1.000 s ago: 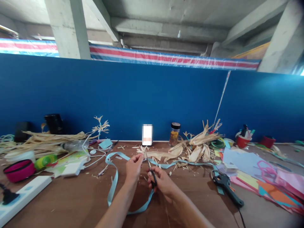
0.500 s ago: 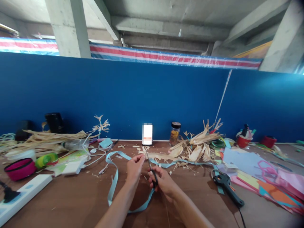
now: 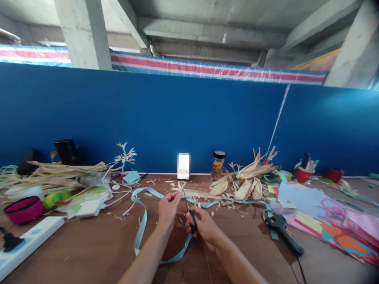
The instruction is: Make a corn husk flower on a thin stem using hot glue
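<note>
Near the middle of the table, my left hand is closed in a pinch on a small pale piece of dried corn husk, its split tips pointing up. My right hand holds scissors by their black handles, fingers wrapped around the loops. The blades point up and slightly left, close to the husk piece; whether they touch it I cannot tell. A light blue ribbon loops over the table around and under my hands. Behind them lies a long flat husk strip.
A phone stands upright at the blue partition, with a lidded jar to its right. Dried husks are heaped beyond. At right lie a glue gun and coloured paper; at left, a power strip.
Both hands, the scissors and the husk piece look almost unmoved. Only the camera view has shifted very slightly.
</note>
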`<state>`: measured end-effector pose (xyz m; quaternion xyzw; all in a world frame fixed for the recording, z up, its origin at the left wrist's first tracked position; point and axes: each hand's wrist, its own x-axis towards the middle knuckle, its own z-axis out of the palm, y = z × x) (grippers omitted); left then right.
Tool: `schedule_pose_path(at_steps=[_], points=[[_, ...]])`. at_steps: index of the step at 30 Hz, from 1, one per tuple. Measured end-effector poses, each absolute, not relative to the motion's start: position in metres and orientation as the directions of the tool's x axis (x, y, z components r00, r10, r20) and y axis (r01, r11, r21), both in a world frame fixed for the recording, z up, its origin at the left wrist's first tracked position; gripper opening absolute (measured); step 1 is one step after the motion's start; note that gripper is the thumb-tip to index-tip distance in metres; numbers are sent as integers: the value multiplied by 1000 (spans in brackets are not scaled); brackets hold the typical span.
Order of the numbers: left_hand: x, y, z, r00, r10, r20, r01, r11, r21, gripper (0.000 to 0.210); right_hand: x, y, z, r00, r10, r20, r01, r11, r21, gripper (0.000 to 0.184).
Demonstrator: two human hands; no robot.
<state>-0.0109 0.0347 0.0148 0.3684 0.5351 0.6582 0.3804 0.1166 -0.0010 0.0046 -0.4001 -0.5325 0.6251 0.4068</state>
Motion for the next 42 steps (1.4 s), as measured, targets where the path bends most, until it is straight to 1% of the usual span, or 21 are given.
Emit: schedule_pose_path(at_steps=[11, 27, 42], points=[[-9, 39, 6, -445, 895, 19, -151, -96, 984, 34, 116, -2, 5, -336, 939, -78, -74, -109, -991, 43], [-9, 37, 9, -458, 889, 27, -145, -104, 984, 34, 115, -5, 6, -342, 935, -91, -77, -125, -989, 41], [-9, 36, 11, -449, 893, 27, -137, -98, 986, 33, 117, -3, 1, -353, 932, -84, -86, -122, -989, 43]])
